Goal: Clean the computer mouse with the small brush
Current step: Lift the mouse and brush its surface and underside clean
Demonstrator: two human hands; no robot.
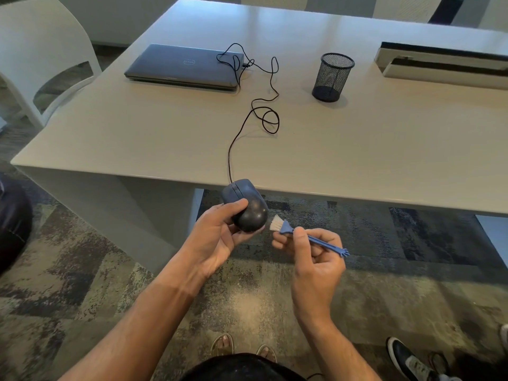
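- Left hand [217, 237]: grip wrapped around the dark rounded plastic computer mouse [246, 204], thumb across its top, fingers underneath. Mouse is held in the air just off the near edge of the pale wooden tabletop [154, 127], tilted, buttons pointing to 12 o'clock.
- Right hand [316, 259]: grip pinches the thin handle of the small blue plastic brush with white bristles [291, 229] between thumb and fingers. Bristles point to 10 o'clock, just beside the mouse's rear right side; cannot tell if they touch it.
- Thin black cable [264, 105] runs from the mouse toward 12 o'clock across the tabletop in loose loops to the closed grey laptop [184, 66], which lies at 11 o'clock from the mouse.
- Black wire-mesh pen cup [332, 77] stands upright at 1 o'clock, well apart from the laptop.
- Long white and black box-like unit [445, 64] sits at 2 o'clock on the tabletop.
- White moulded chair [41, 50] at 10 o'clock, beside the tabletop.
- Patterned carpet floor [82, 284] below; sandalled feet at 6 o'clock.
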